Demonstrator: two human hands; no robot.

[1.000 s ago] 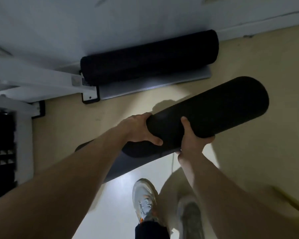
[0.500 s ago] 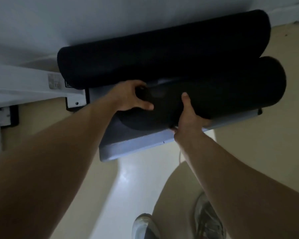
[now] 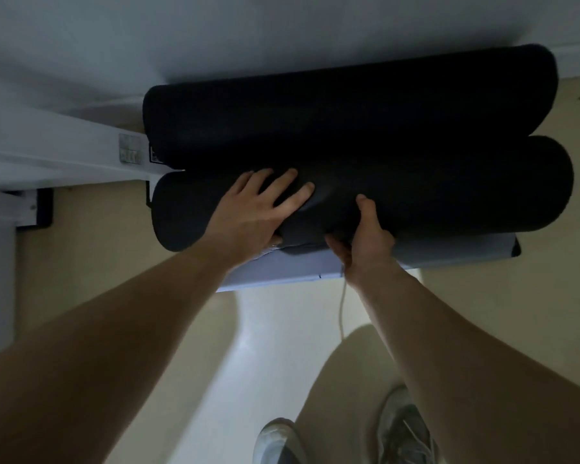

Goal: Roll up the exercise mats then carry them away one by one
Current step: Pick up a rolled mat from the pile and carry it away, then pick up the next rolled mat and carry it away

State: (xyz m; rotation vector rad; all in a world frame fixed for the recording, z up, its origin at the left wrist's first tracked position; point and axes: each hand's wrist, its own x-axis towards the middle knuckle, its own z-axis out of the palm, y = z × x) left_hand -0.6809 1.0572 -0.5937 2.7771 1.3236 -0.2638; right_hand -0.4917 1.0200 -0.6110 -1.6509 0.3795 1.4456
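Against the white wall (image 3: 282, 31) the far rolled exercise mat (image 3: 349, 108) lies on a flat grey pad (image 3: 449, 257), the near rolled exercise mat (image 3: 456, 189) touching it, both black. The left grip (image 3: 255, 209) rests flat on the near roll, fingers straight and spread; the right grip (image 3: 365, 236) clamps its lower edge, thumb on top

Likely a gym or exercise room: two rolled black mats (image 3: 349, 105) by a white wall (image 3: 215, 35), white metal equipment frame (image 3: 47, 152) at left.
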